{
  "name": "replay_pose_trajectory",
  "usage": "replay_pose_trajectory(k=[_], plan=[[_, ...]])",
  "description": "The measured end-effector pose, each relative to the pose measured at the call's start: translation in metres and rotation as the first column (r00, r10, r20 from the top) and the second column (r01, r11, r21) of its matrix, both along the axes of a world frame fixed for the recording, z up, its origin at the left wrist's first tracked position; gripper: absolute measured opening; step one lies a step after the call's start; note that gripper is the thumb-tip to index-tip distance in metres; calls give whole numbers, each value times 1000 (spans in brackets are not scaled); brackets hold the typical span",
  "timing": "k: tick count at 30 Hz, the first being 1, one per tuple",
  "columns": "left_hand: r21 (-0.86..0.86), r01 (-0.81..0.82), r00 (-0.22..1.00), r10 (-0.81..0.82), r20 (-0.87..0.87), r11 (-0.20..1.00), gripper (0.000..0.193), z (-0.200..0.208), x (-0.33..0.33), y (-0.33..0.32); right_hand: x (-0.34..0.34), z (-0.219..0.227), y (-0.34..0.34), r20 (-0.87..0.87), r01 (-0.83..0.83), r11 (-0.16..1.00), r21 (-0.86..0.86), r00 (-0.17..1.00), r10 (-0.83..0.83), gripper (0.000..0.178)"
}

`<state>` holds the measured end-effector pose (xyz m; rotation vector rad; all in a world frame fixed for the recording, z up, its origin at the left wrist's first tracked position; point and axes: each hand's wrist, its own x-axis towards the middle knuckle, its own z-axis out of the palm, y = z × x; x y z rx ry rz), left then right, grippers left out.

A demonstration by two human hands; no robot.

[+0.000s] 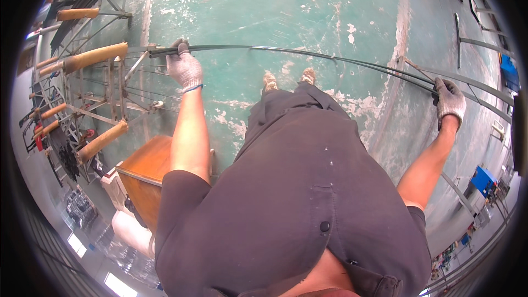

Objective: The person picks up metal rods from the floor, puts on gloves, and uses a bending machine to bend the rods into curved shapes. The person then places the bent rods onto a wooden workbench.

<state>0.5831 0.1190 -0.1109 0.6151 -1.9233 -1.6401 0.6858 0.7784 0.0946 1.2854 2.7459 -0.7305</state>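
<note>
Several long, thin dark strips (pixel 291 50) stretch across in front of me, bowed by the lens, from one hand to the other. My left hand (pixel 185 69), in a pale knit glove with grey fingers, is closed around them near their left ends. At the far right my right hand (pixel 451 102), gloved the same way, grips the strips near their other ends. They run above the floor, over the space beyond my feet. Whether they are rubber, plastic or metal I cannot tell.
To my left stands a metal rack (pixel 113 85) with arms wrapped in tan padding (pixel 96 58). A brown wooden box-like piece (pixel 146 162) is close by my left elbow. Metal rails (pixel 484 93) and a blue box (pixel 484 181) are at the right. The green floor (pixel 247 11) is worn.
</note>
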Motion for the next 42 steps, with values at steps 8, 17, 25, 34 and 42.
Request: replay_pose_trajectory(k=[8,17,25,34,42], plan=[[51,22,999,-20,-49,998,15,5,0,6,-4,4,1,69,-211,975,76,976,206,25],[-100,39,998,-33,58,994,20,10,-5,5,-43,-9,43,-4,-213,977,-30,977,213,25],[-86,31,996,-23,86,996,13,8,-4,3,-108,-9,91,-28,-389,911,-135,921,389,27],[-54,58,997,-56,49,997,10,13,5,12,-163,-19,136,-226,-198,960,-196,962,152,32],[-63,69,997,-67,42,996,11,8,15,7,-194,-11,207,-270,85,996,-2,959,-83,51]])
